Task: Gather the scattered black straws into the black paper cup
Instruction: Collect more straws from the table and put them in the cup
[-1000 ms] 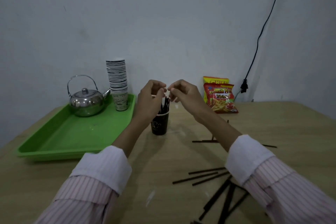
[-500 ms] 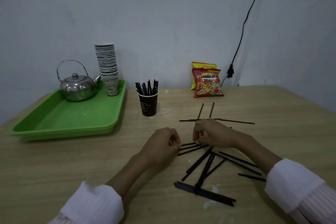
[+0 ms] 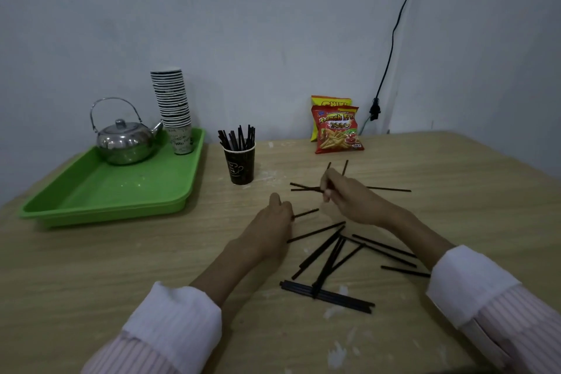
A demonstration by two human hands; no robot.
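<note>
Since the straws lay loose, both hands worked low over the desk (image 3: 91,267), near the pile rather than the cup.

Cup: the cup (image 3: 239,165) stood upright at about 11 o'clock from the hands, just right of the tray (image 3: 106,194), close enough for short trips; a bunch of straws (image 3: 237,138) already stood in it, leaning on the rim.

Left hand: the left hand (image 3: 271,229) was curled, its grip pinched on one straw (image 3: 305,213) whose free end pointed toward 2 o'clock, probably kept to build a bundle.

Right hand: the right hand (image 3: 349,197) reached toward 12 o'clock, its grip pressed together on crossed straws (image 3: 303,188) there, likely lifting them off the flat top.

Pile: most loose straws (image 3: 328,255) lay crossed at 5 o'clock from the left hand, with a tight group (image 3: 328,296) nearest the person.

Progress: by my judgement, roughly half remained to gather.

Risk: thin straws lying flat could slip from a pinch or roll.
</note>
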